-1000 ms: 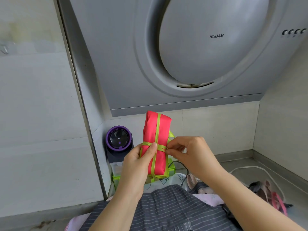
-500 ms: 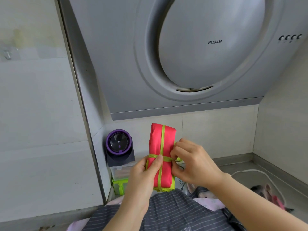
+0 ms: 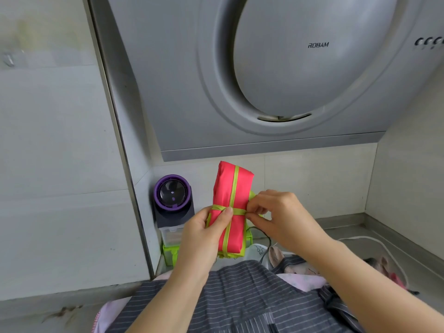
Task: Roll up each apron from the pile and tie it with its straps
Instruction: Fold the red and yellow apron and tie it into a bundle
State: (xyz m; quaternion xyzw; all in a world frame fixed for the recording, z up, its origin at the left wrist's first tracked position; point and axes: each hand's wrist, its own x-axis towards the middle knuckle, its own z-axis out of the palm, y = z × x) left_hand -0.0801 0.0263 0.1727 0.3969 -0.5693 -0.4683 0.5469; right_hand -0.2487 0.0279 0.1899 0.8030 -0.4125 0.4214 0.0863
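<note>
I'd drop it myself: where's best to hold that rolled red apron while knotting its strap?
Around its middle, from the left, as the left hand does: the apron stands upright and narrow, so the hand closes round it and the thumb pins the strap crossing.

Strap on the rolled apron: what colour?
Lime green strap, against the pink-red apron; the head view shows it best.

Grey ROBAM range hood [image 3: 288, 80] hanging overhead, pale tiled walls [image 3: 48, 164] meeting behind it, steel counter [image 3: 348, 227] running below, purple-rimmed appliance [image 3: 173, 195] standing in the corner, white cable [image 3: 374, 241] lying on the counter, soft even light falling across the tiles.
</note>
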